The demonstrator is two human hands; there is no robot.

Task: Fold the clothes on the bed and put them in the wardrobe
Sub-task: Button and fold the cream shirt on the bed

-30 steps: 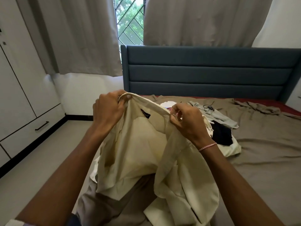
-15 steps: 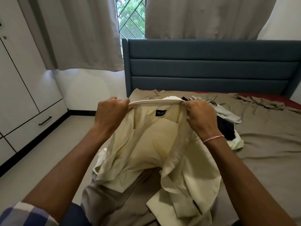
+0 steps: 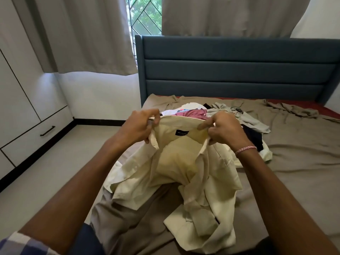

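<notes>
A person's left hand (image 3: 139, 126) and right hand (image 3: 223, 129) each pinch the cream shirt (image 3: 176, 168) by its collar, now pulled straight and lowered toward the bed (image 3: 294, 172). Folding appears barely begun.

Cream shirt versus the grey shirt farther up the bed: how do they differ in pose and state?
The cream shirt is held up by its collar, pinched by the left hand and right hand; the grey shirt lies untouched. The cream shirt hangs nearest the person, its tail on the bed; the grey shirt sits farther off, toward the headboard. Both are unfolded and show a dark label.
</notes>
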